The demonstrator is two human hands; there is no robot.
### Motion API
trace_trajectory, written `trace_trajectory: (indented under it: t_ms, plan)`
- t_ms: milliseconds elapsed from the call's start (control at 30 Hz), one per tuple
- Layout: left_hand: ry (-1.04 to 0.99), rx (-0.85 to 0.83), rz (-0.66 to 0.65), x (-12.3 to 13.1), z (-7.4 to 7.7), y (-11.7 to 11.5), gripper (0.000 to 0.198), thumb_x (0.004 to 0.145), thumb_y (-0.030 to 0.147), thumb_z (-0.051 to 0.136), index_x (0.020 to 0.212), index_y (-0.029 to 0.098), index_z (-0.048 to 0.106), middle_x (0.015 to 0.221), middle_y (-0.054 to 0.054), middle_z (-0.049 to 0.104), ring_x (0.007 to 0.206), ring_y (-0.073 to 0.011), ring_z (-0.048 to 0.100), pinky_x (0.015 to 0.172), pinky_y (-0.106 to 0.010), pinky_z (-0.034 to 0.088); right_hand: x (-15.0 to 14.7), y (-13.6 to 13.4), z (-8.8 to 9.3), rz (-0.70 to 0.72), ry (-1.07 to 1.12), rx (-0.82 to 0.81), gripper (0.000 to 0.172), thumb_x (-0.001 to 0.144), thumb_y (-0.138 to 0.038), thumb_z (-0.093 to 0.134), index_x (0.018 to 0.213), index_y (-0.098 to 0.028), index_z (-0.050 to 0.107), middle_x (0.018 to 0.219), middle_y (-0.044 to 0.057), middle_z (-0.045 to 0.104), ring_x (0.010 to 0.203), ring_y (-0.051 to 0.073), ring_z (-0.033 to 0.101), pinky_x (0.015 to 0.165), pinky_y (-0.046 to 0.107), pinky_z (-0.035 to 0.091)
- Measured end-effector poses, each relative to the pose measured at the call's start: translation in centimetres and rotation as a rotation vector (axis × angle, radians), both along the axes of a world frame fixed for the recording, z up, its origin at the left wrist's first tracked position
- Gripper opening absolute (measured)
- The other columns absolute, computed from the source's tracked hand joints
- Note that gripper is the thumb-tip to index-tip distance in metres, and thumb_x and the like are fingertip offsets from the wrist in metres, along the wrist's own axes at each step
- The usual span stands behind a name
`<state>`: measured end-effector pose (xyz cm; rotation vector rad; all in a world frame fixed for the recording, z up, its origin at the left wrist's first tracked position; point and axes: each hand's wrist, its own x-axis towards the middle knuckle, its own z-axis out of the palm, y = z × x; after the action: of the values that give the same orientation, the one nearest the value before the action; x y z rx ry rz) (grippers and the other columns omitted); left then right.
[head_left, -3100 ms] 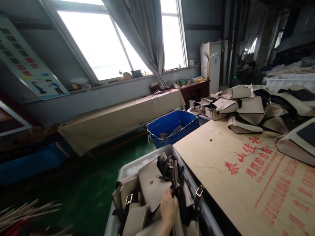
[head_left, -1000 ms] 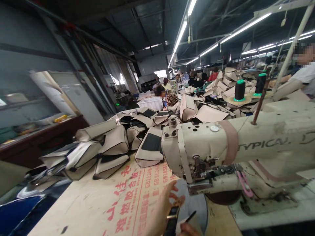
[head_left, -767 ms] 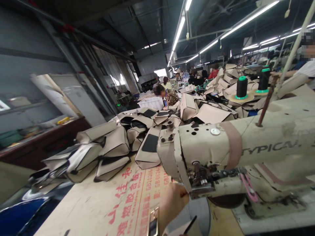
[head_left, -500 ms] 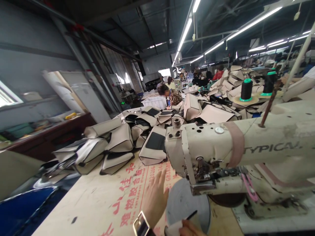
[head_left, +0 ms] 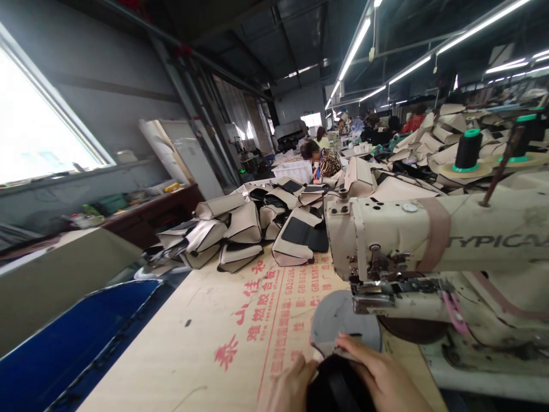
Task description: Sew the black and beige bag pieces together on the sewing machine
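Both hands now meet at the bottom centre of the frame: left hand (head_left: 288,389) and right hand (head_left: 381,380) curl around a dark strap (head_left: 337,384), soft and rounded, lying between them and running toward the frame's lower edge. Just above sits a grey disc (head_left: 338,320), under the cream sewing machine (head_left: 429,252), on a plywood table (head_left: 206,349).

The piece (head_left: 338,386) under my hands is black. The disc (head_left: 338,320) beyond it is grey. My machine (head_left: 429,240) is cream with grey lettering. The board (head_left: 206,343) is pale tan, printed in red. The bags (head_left: 240,229) are beige with black panels. The bin (head_left: 77,349) is blue. The spool (head_left: 467,150) is black, with a green base.
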<state>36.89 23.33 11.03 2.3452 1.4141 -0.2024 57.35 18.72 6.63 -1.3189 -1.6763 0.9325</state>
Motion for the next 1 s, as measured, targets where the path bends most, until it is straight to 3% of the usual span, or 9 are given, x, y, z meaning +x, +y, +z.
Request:
trace_trajectory:
  t_ms: [100, 200, 333, 467, 600, 700, 833, 900, 1000]
  plan:
    - [-0.048, 0.119, -0.169, 0.8, 3.0, 1.9, 0.042, 0.082, 0.010, 0.035, 0.112, 0.030, 0.056, 0.094, -0.003, 0.060, 0.082, -0.0178, 0.061, 0.071, -0.024, 0.044, 0.7, 0.5, 0.6, -0.045, -0.055, 0.039, 0.045, 0.086, -0.012, 0.037, 0.127, -0.027, 0.047, 0.130, -0.004, 0.045, 0.120, 0.014, 0.042, 0.104, 0.031, 0.031]
    - [-0.164, 0.089, -0.199, 2.2, 4.9, 3.0, 0.030, 0.089, 0.029, 0.036, 0.110, 0.029, 0.057, 0.093, -0.002, 0.060, 0.086, -0.0182, 0.059, 0.074, -0.026, 0.043, 1.1, 1.2, 0.5, -0.111, -0.096, 0.018, 0.039, 0.088, -0.015, 0.037, 0.124, -0.026, 0.050, 0.125, -0.002, 0.051, 0.116, 0.015, 0.047, 0.102, 0.033, 0.035]
    - [-0.418, 0.018, -0.099, 4.2, 4.1, 3.1, 0.033, 0.083, 0.044, 0.048, 0.109, 0.026, 0.057, 0.100, -0.002, 0.058, 0.091, -0.0165, 0.056, 0.078, -0.025, 0.042, 1.1, 1.6, -0.7, -0.133, -0.116, 0.030, 0.040, 0.088, -0.012, 0.037, 0.125, -0.024, 0.049, 0.127, -0.001, 0.049, 0.116, 0.015, 0.046, 0.102, 0.034, 0.035]
    - [-0.441, 0.084, -0.003, 5.5, 2.0, 3.0, 0.025, 0.066, 0.032, 0.069, 0.085, 0.019, 0.058, 0.089, 0.000, 0.057, 0.082, -0.0169, 0.054, 0.071, -0.026, 0.042, 1.6, 1.3, -0.3, -0.133, -0.172, 0.109, 0.033, 0.090, -0.014, 0.041, 0.119, -0.024, 0.054, 0.121, 0.001, 0.053, 0.115, 0.017, 0.044, 0.101, 0.034, 0.034]
    - [-0.431, 0.141, -0.004, 5.9, 0.5, 2.9, 0.008, 0.070, 0.017, 0.060, 0.076, 0.018, 0.054, 0.085, -0.001, 0.056, 0.082, -0.0175, 0.053, 0.070, -0.027, 0.041, 1.8, 1.5, 1.8, -0.048, -0.202, 0.136, 0.028, 0.088, -0.025, 0.053, 0.116, -0.024, 0.053, 0.117, 0.004, 0.049, 0.111, 0.018, 0.043, 0.096, 0.031, 0.036]
    - [-0.452, 0.148, -0.065, 5.9, -0.1, 3.0, 0.015, 0.071, 0.009, 0.052, 0.081, 0.020, 0.054, 0.089, -0.002, 0.057, 0.086, -0.0173, 0.053, 0.075, -0.028, 0.040, 1.3, 2.1, 2.4, -0.073, -0.223, 0.141, 0.030, 0.080, -0.028, 0.065, 0.108, -0.022, 0.056, 0.107, 0.003, 0.053, 0.100, 0.019, 0.049, 0.088, 0.030, 0.040]
    - [-0.425, 0.020, -0.010, 5.4, 1.4, 3.8, 0.031, 0.065, 0.013, 0.061, 0.095, 0.017, 0.052, 0.079, 0.000, 0.060, 0.073, -0.0160, 0.053, 0.066, -0.026, 0.041, 1.1, 2.8, 1.4, -0.062, -0.264, 0.236, 0.004, 0.084, -0.023, 0.060, 0.084, -0.019, 0.060, 0.089, 0.001, 0.058, 0.089, 0.018, 0.051, 0.080, 0.029, 0.039]
    - [-0.436, -0.148, -0.081, 5.0, 2.9, 4.4, 0.036, 0.061, 0.018, 0.069, 0.094, 0.017, 0.056, 0.076, 0.002, 0.061, 0.070, -0.0147, 0.054, 0.063, -0.024, 0.041, 1.5, 2.8, 0.9, 0.013, -0.256, 0.270, 0.011, 0.086, -0.026, 0.058, 0.080, -0.018, 0.060, 0.086, 0.001, 0.059, 0.085, 0.018, 0.051, 0.076, 0.028, 0.039]
    - [-0.499, -0.268, -0.235, 4.7, 4.2, 5.0, 0.013, 0.071, 0.029, 0.064, 0.080, 0.019, 0.064, 0.078, 0.002, 0.063, 0.074, -0.0129, 0.054, 0.068, -0.022, 0.039, 2.2, 2.6, 0.3, 0.061, -0.239, 0.305, 0.021, 0.090, -0.032, 0.051, 0.076, -0.017, 0.057, 0.079, 0.001, 0.057, 0.077, 0.015, 0.050, 0.067, 0.025, 0.037]
